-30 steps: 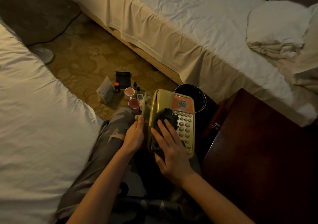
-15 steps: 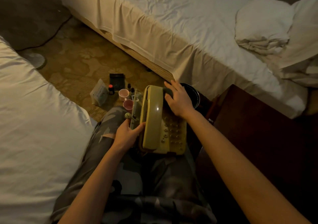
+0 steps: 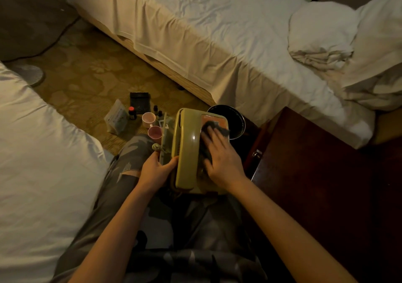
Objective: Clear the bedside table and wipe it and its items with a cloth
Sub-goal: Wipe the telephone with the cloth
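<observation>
Your yellow-green telephone [image 3: 187, 150], handset cradled, rests tilted on your lap; a dark cloth [image 3: 214, 129] lies across its face beside the dark wooden bedside table [image 3: 315, 174].

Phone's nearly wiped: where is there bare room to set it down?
The dark bedside table top on the right shows bare. Open carpet lies beyond the floor items. It is crowded ahead of the knees: pink cups, small bottles, packet and black bin.

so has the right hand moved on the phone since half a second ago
Yes. The right hand slid back from the telephone's far end, near the dark bowl, toward the keypad.
</observation>
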Demonstrator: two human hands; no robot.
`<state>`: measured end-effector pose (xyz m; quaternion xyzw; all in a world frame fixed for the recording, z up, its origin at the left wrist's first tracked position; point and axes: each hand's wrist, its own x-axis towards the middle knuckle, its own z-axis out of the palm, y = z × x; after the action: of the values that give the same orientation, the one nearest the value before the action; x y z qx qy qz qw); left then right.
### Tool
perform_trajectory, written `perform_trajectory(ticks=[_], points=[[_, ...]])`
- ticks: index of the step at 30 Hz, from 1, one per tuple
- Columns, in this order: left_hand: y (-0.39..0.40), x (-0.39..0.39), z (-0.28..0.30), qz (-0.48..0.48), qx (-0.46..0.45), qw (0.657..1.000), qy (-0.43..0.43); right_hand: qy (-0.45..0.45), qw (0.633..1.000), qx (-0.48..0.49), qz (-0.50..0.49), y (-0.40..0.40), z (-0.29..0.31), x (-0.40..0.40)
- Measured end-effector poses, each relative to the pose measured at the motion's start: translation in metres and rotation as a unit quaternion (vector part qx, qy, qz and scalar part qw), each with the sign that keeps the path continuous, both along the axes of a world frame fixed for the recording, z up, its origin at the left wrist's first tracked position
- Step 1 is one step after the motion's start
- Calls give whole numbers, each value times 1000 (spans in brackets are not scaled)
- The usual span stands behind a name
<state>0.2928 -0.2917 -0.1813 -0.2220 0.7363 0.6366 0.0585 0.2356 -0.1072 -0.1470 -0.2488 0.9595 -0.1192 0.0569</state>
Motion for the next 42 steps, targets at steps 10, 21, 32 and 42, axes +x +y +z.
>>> perform_trajectory(ticks=[10, 21, 32, 42], points=[[-1, 2, 1, 9, -36, 999, 7, 22, 990, -6, -139, -20, -1, -25], [-5, -1, 1, 11, -58, 998, 12, -17, 987, -156, -23, -28, 2, -9], [2, 0, -1, -1, -45, 999, 19, 27, 966, -131, -222, -34, -2, -14], [-1, 0, -4, 8, -71, 996, 46, 1, 978, -181, -108, -27, 6, -28]])
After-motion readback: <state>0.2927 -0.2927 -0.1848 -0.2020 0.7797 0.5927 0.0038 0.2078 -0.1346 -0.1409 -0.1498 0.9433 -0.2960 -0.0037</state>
